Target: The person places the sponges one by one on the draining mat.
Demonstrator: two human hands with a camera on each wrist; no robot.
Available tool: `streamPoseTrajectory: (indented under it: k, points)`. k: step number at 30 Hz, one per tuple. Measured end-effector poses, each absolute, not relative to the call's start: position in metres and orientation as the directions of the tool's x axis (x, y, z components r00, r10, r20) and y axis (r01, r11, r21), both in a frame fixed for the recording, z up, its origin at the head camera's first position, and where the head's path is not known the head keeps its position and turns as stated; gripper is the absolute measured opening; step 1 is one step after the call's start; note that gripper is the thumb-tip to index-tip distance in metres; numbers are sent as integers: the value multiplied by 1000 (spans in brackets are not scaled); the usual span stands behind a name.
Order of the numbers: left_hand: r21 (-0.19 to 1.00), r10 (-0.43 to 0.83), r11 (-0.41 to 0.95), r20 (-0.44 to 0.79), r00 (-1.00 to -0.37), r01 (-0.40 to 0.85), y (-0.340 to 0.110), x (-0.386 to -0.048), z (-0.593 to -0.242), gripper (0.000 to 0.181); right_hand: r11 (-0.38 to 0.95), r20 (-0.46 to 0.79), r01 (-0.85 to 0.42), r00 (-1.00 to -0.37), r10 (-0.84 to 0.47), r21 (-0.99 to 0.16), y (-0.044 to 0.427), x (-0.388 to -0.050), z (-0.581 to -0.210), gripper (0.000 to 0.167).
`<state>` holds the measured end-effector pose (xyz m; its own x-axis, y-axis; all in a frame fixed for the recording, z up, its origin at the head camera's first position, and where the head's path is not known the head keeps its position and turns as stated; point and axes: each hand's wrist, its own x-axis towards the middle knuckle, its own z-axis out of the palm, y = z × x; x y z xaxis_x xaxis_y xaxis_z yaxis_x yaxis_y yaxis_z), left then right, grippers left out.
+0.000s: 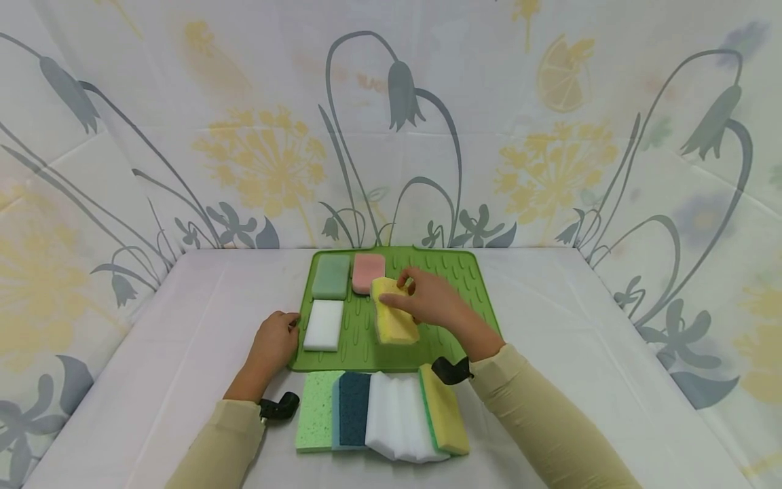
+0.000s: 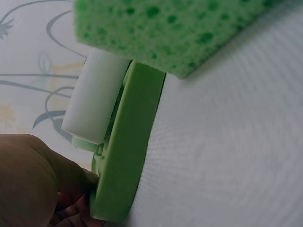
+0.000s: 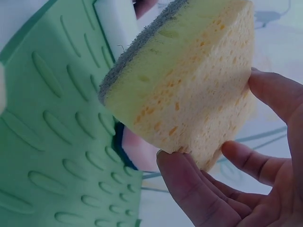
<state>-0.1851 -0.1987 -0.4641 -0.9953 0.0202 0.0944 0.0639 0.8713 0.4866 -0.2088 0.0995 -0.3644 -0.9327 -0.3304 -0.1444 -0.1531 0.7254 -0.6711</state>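
My right hand (image 1: 435, 299) pinches a yellow sponge (image 1: 396, 319) above the middle of a green ribbed mat (image 1: 452, 285). The right wrist view shows the sponge (image 3: 199, 80) tilted, with a grey scouring layer on its far side and the fingers (image 3: 189, 189) at its edges. At the mat's left edge, my left hand (image 1: 273, 343) touches the rim; in the left wrist view the hand (image 2: 38, 184) has its thumb and fingers on the green rim (image 2: 130, 151). On the mat lie a grey-green sponge (image 1: 330, 277), a pink sponge (image 1: 368, 272) and a white sponge (image 1: 324, 326).
In front of the mat stands a row: a light green speckled sponge (image 1: 319, 411), a dark blue one (image 1: 354, 411), white ones (image 1: 400, 418) and a yellow one with a green layer (image 1: 446, 414). A patterned cloth (image 1: 464, 170) hangs behind the white table surface (image 1: 562, 326).
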Motion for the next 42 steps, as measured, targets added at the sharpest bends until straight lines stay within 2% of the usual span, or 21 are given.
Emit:
streamPoseTrajectory:
  k: [16, 42]
  points:
    - [494, 31, 866, 92, -995, 73, -199, -184, -462, 33, 715, -162, -103, -942, -292, -692, 73, -234, -388, 52]
    - [489, 37, 868, 108, -993, 85, -200, -184, -461, 32, 829, -208, -109, -942, -262, -549, 40, -240, -401, 40]
